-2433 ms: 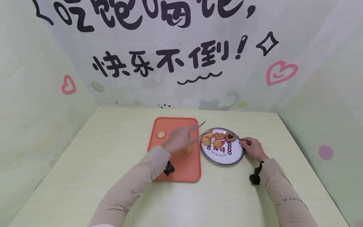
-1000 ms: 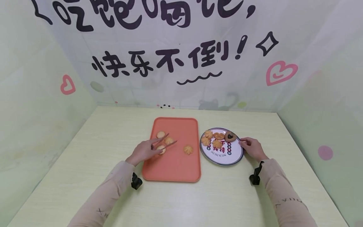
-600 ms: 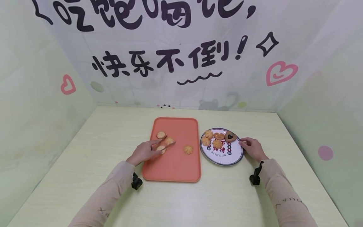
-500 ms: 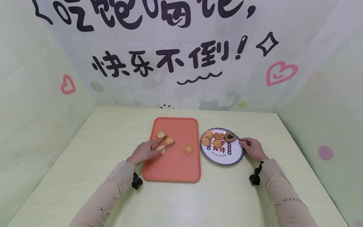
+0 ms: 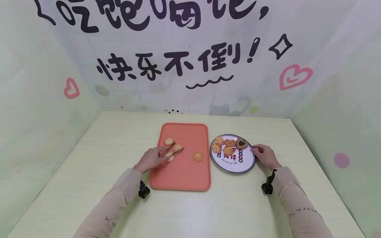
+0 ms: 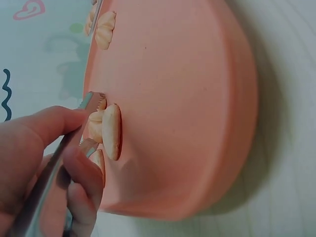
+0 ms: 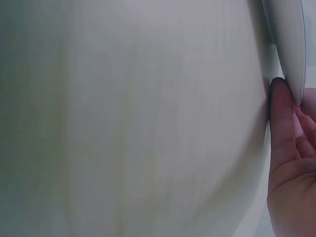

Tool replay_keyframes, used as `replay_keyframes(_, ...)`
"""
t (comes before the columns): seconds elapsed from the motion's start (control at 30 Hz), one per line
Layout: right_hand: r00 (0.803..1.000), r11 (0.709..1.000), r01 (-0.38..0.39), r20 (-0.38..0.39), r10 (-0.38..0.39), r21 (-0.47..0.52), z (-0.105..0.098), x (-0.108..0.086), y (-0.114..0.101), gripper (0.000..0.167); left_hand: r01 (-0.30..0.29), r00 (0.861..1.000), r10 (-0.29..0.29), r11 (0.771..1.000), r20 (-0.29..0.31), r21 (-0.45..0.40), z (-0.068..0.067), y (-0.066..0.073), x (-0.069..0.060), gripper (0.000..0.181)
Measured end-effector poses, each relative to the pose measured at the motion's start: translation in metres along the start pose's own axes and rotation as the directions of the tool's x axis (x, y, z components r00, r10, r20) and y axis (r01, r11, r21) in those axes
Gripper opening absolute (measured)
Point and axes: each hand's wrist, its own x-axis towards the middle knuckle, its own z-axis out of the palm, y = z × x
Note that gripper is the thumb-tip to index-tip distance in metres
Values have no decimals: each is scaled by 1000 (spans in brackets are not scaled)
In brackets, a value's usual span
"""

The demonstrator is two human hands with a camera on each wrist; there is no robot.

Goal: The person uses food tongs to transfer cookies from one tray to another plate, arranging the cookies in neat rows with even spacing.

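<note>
In the head view my left hand (image 5: pixel 151 159) grips metal tongs (image 5: pixel 179 151) over the left part of an orange tray (image 5: pixel 181 178). The tongs' serrated tips stand on either side of a flower-shaped cookie (image 6: pixel 96 126); whether they press on it I cannot tell. A round pale cookie (image 6: pixel 112 131) lies right beside it, and another round cookie (image 5: pixel 168 141) is farther back. To the right on the tray lies a second flower-shaped cookie (image 5: pixel 197 157). My right hand (image 5: pixel 266 156) pinches the right rim of a white plate (image 5: pixel 245 163) with a dark blue edge.
Several cookies sit at the plate's back, among them a pretzel-shaped one (image 5: pixel 230 142) and a heart-shaped one with a dark centre (image 5: pixel 241 143). Tray and plate stand side by side on a pale wooden table (image 5: pixel 119 138). A printed cloth wall (image 5: pixel 166 96) closes off the back.
My left hand and the tongs have swung left from beside the plate to the cookies on the tray. The tongs have narrowed slightly since one second ago. My right hand stays on the plate.
</note>
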Motion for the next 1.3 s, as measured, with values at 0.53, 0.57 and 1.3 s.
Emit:
replay_keyframes(0.53,1000,1000,-7,4,7,8,1,1,1,37,-11,1000,11,1000,-11,-15,-2,4,-2,54)
replay_keyframes(0.57,1000,1000,-6,4,6,7,1,1,1,37,-11,1000,11,1000,-10,-16,-2,5,-2,54)
replay_keyframes(1.3,1000,1000,5,-6,-5,-8,0,0,1,37,66,997,-64,996,33,-51,1,15,-5,60)
